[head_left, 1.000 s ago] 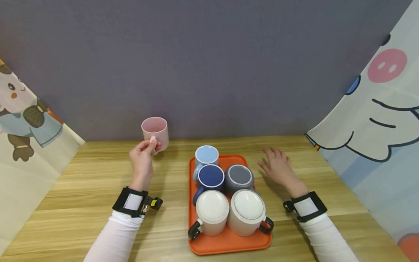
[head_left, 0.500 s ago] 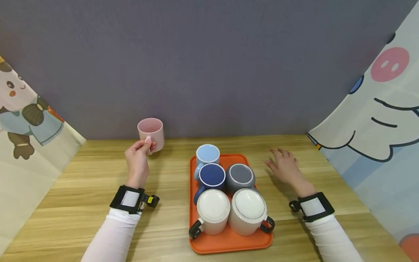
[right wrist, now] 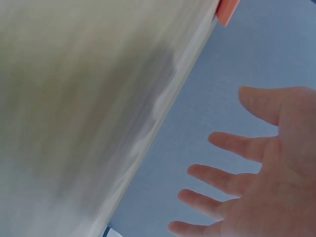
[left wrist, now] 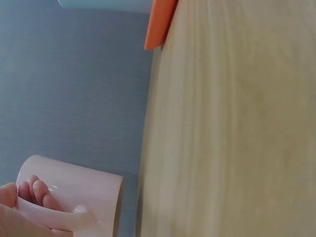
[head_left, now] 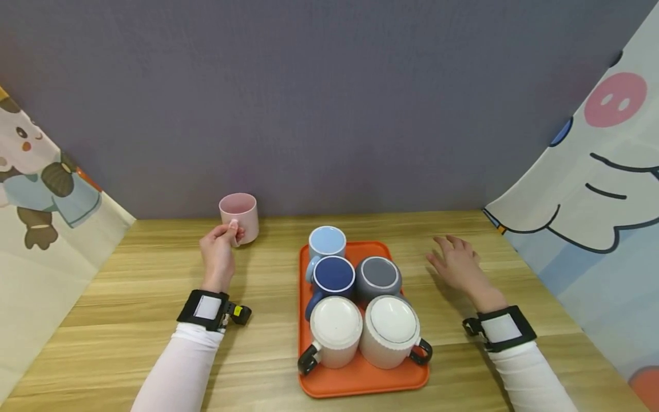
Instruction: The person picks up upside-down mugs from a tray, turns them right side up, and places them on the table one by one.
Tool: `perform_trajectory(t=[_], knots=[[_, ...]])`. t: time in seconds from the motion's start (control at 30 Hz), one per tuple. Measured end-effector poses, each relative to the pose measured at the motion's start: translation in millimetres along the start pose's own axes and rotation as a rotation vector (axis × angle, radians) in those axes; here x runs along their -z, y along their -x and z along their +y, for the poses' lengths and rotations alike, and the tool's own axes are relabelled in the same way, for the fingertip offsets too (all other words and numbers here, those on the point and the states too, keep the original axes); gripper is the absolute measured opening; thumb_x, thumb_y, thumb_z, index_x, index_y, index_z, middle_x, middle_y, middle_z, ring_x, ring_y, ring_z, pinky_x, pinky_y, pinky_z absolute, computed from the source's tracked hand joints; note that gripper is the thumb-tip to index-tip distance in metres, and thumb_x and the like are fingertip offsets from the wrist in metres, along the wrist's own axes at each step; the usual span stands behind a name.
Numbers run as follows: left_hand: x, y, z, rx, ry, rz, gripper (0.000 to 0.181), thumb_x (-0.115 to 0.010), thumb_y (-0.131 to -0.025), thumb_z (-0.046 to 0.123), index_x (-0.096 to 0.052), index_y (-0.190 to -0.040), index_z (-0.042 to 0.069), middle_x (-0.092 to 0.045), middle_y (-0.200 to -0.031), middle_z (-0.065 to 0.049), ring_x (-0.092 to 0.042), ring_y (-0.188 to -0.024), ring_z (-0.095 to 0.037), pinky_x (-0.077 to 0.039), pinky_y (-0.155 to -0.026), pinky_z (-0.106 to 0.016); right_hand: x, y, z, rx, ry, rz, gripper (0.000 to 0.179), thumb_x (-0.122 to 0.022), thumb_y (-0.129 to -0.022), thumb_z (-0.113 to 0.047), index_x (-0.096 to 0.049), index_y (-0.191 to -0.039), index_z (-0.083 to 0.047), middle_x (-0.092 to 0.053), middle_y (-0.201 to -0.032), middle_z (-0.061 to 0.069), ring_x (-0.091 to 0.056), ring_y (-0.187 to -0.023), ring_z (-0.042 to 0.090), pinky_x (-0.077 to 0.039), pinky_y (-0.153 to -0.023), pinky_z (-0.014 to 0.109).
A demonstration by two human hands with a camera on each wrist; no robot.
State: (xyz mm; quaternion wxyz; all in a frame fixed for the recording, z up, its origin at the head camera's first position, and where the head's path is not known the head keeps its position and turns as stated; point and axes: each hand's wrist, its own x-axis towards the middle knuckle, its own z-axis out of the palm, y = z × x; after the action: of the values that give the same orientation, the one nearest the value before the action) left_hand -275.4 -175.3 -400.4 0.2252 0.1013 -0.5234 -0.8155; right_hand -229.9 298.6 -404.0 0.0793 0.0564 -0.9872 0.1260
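Nearest: white left sleeve (head_left: 175, 369) and right sleeve (head_left: 532, 375) reach in over the wood table (head_left: 118, 320), one either side of an orange tray (head_left: 370, 384).

Front of tray: two white mugs, base up, side by side. Left white mug (head_left: 336, 325) has a black handle (head_left: 308, 360) angled toward the near left corner; the handle on the right white mug (head_left: 389, 323) points right, over the tray edge. Left wrist band (head_left: 207, 307) and right wrist band (head_left: 500, 328) are black with pale patches.

Next row back: navy mug (head_left: 333, 274) on the left, handle to the left; grey mug (head_left: 378, 276) on the right. Behind the navy one, light blue mug (head_left: 327, 241) in the far left corner of the tray, handle also left.

Right hand (head_left: 459, 268): right of the tray, well apart from the mugs, fingers spread, holding nothing, above the table.

Left hand (head_left: 218, 254): left of the tray, pinching the handle of the pink mug (head_left: 245, 225) between thumb and fingers. Pink mug is off the tray, near the table's back edge, upright or inverted, can't tell which. Left wrist view shows it clear of the table surface.

Far end: plain grey wall (head_left: 329, 114), cartoon-print left curtain (head_left: 56, 257) and right curtain (head_left: 607, 189) flanking it.
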Motion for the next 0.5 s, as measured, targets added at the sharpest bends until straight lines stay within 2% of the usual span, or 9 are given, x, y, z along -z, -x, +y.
perform_trajectory(t=[0.3,0.5], knots=[[-2.4,-3.6,-9.8,0.023,0.030,-0.019,0.020,-0.061,-0.090,0.000,-0.063,-0.070,-0.001,-0.065,-0.062,-0.001,-0.063,-0.060,-0.012,-0.051,-0.061,-0.022,4.4,3.8,8.3,-0.023,0.006,-0.016,0.052,-0.052,-0.097,-0.029,-0.040,-0.136,0.004,-0.029,-0.138,0.042,-0.024,-0.124,0.064,-0.023,-0.089,0.079],[-5.4,-5.1,-12.6,0.034,0.018,-0.023,0.020,-0.062,-0.090,0.002,-0.062,-0.070,-0.001,-0.066,-0.062,-0.001,-0.062,-0.059,-0.011,-0.051,-0.062,-0.023,7.0,6.0,14.3,-0.043,0.003,-0.029,0.053,-0.050,-0.098,-0.030,-0.039,-0.136,0.004,-0.028,-0.138,0.042,-0.023,-0.124,0.065,-0.023,-0.089,0.078]])
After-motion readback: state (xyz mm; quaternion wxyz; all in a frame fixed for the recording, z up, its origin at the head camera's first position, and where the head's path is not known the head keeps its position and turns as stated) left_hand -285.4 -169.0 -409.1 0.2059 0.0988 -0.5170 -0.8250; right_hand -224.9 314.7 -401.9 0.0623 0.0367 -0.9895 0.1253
